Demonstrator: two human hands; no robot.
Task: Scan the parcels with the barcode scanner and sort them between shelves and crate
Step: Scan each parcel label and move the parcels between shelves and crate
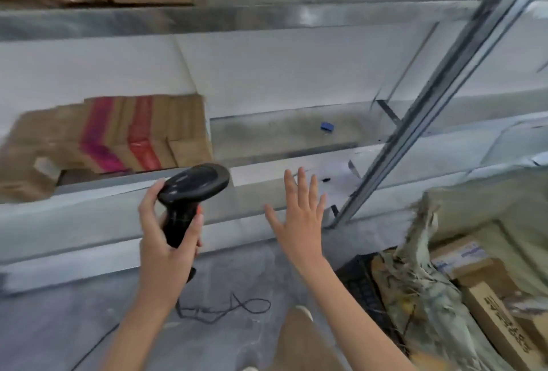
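A wide stretch of bare metal shelf [284, 133] is seen open ahead, broken only by a small blue block [327, 127] lying near its middle. The shelf's left part is filled by brown cardboard boxes with pink and red stripes [118, 136]. A slanted grey metal upright [421, 121] bars the right side. Below right, passage is blocked by a frayed greenish sack [427, 276] draped over a black crate [360, 278].

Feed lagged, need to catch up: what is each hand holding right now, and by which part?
The left hand grips the scanner by its handle, head pointing up toward the shelf. The right hand holds nothing, fingers spread.
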